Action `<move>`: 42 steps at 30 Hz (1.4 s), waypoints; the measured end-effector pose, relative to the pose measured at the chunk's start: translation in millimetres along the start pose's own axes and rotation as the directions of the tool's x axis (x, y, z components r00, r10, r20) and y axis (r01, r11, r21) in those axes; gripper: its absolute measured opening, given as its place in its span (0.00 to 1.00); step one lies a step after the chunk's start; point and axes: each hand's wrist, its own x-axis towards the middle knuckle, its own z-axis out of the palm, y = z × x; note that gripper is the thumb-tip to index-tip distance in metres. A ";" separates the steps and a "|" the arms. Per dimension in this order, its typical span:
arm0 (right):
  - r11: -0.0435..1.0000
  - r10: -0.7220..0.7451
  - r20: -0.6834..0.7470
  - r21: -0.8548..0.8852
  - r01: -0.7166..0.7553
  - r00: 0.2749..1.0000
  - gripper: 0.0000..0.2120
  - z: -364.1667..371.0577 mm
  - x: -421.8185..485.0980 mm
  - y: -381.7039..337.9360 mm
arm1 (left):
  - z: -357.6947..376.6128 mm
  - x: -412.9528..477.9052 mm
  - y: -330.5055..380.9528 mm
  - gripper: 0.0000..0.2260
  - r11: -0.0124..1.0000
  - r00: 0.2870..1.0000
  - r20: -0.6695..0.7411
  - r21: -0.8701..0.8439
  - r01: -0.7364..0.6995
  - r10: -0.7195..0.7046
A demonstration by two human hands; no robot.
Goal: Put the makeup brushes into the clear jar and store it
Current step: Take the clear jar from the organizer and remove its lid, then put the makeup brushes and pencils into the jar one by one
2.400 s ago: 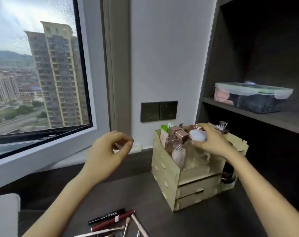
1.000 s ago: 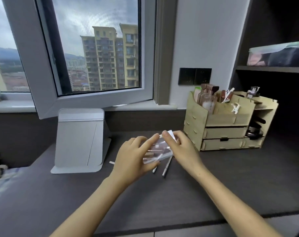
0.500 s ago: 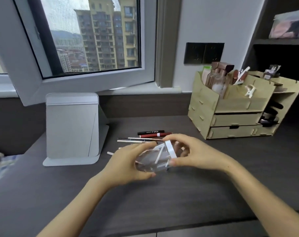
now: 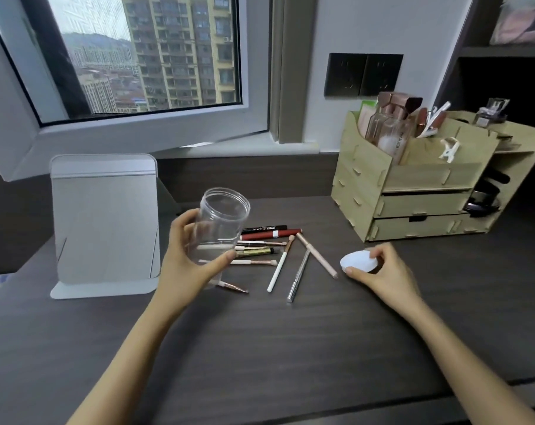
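Left hand grip: the left hand (image 4: 186,259) was wrapped around the clear jar (image 4: 217,228), thumb in front and fingers behind, and held it upright above the desk (image 4: 260,348).
Right hand grip: the right hand (image 4: 382,271) held the white lid (image 4: 358,261) by its edge between thumb and fingertips, low at the desk surface, to the right of the brushes.
What changed: half a second before, both hands were together on the jar and the lid was on its mouth. Now the lid was off, the hands were well apart, and the jar mouth was open.
Jar content: it looked empty; the sticks seen through the wall lay behind it on the desk.
Makeup brushes (image 4: 278,262): they lay loose on the desk between the two hands, mixed with a black brow pencil (image 4: 264,228) and a dark red pencil (image 4: 271,234).
Wooden organizer (image 4: 413,185): it stood behind, at the right, near the wall.
Meaning for the task: I judge that the opening step was finished, and the filling could begin once the lid was put down.
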 end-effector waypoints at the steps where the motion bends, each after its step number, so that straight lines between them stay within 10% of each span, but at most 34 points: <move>1: 0.998 -0.017 0.016 -0.060 0.018 1.000 0.22 1.6 -0.1 2.3 | 2.0 1.2 -1.3 0.34 1.000 1.000 -0.015 -0.018 0.007 -0.007; 12: 0.838 -0.459 -0.057 -0.361 0.410 0.887 0.08 41.9 13.6 -48.1 | 6.4 0.6 -14.4 0.35 0.998 0.970 -0.240 -0.049 -0.042 0.030; 25: 0.842 0.035 0.236 -0.530 0.098 0.971 0.15 85.6 84.2 -81.9 | -1.4 -3.0 -17.1 0.35 0.966 0.961 -0.233 0.242 -0.089 0.147; 30: 0.969 -0.243 -0.038 -0.061 0.241 0.969 0.14 30.9 64.9 -110.8 | -2.5 -0.4 -16.6 0.32 0.947 0.965 -0.175 0.292 -0.138 0.194; 34: 0.678 -0.342 -0.259 0.598 0.428 0.903 0.12 -13.8 7.8 -164.0 | -2.3 -0.8 -15.4 0.32 0.933 0.962 -0.178 0.331 -0.141 0.208; 38: 0.435 -0.417 -0.323 0.750 0.498 0.850 0.16 -16.7 -33.8 -184.7 | -2.3 -0.6 -18.7 0.33 0.899 0.964 -0.201 0.432 -0.070 0.172; 42: 0.513 -0.450 -0.212 0.734 0.445 0.868 0.18 24.7 -45.8 -178.6 | -1.6 0.0 -20.3 0.33 0.878 0.964 -0.204 0.476 -0.053 0.169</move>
